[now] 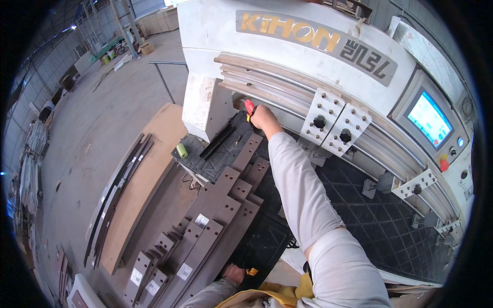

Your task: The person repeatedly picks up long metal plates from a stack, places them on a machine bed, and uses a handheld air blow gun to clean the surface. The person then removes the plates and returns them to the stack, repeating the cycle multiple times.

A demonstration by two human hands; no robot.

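My right arm stretches forward across the machine's black bed. At its end my right hand (264,119) is closed around a red tool (250,107) with a black and yellow part by the fingers; its exact kind cannot be made out. Close to my body, my left hand (234,273) is low beside a stack of dark brown drilled boards (205,226), its fingers curled in. A small yellow piece (251,271) shows right by that hand, and whether it is gripped is unclear. White labels are stuck on several boards.
A white machine (205,31) with rails, clamp plates (334,120) and a lit touch screen (430,119) stands ahead and right. A green cylinder (182,150) rests on the black bed's corner (197,159). Left are a tan curved board (138,190) and dark strips (115,195).
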